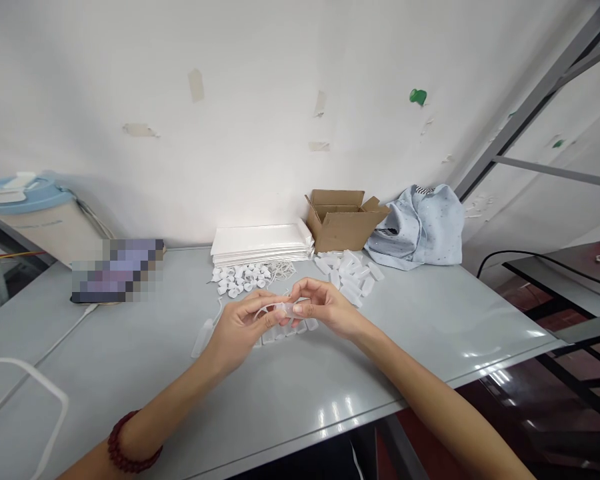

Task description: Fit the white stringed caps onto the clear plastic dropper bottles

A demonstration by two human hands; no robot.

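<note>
My left hand [247, 327] and my right hand [325, 307] meet above the middle of the table. Between their fingertips is a small translucent plastic tube [291, 310]. The right fingers pinch its body, while the left fingers close on its left end, where a white cord seems to loop; the exact join is hidden. Below the hands several similar tubes [280, 333] lie in a row. Left of the left wrist rests another tube [203, 337] with a cord on it. Small white caps [240, 279] and a heap of thin cords [281, 270] lie behind the hands.
Loose translucent tubes [353, 273] are piled before an open cardboard box [347, 230]. White flat packets [260, 243] are stacked beside it. A light blue cloth [420, 227] sits at right. A blurred phone [123, 270] with a cable and a blue-lidded container [40, 213] stand left.
</note>
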